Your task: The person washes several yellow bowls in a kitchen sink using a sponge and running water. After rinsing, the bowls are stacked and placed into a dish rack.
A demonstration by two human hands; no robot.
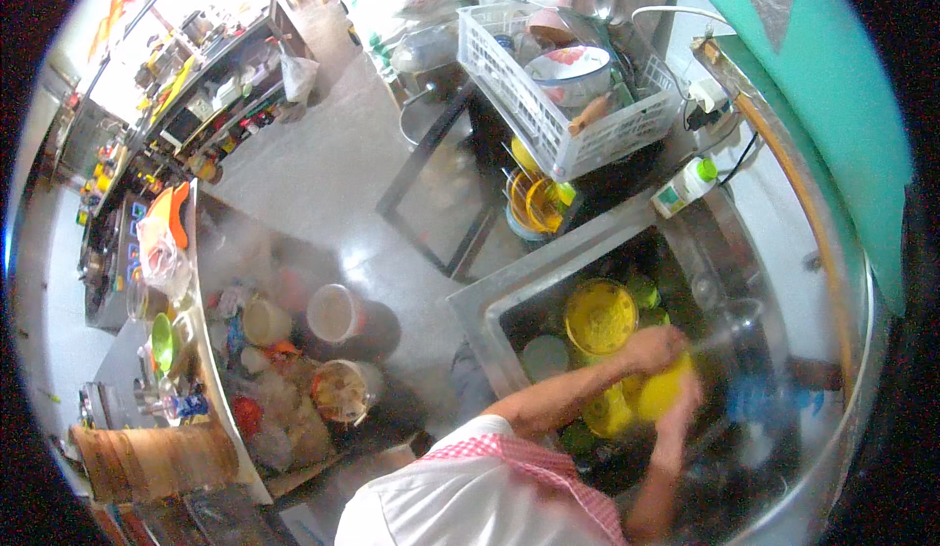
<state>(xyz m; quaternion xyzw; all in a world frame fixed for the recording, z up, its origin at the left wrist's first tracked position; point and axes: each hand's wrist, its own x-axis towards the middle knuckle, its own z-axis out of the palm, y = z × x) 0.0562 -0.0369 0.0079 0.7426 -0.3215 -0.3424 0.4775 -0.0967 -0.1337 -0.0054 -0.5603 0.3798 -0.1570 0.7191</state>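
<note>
In the sink [477, 303] my right hand [687, 399] grips the edge of a yellow dish [661, 392], which is blurred. My left hand [656, 348] is curled at the dish's upper edge; its fingers are hidden, so I cannot tell whether it grips the rim. Close by on the left sits a yellow perforated bowl [601, 316]. Below that, another yellow dish [608, 410] is partly covered by my left forearm. Green items [645, 292] lie behind, and a pale round dish [546, 355] is near the sink's left wall.
A metal faucet [738, 318] stands right of my hands. On the sink's back corner is a white bottle with a green cap [684, 187]. A white plastic basket [587, 160] of dishes stands beyond the sink. Buckets [334, 313] stand on the floor to the left.
</note>
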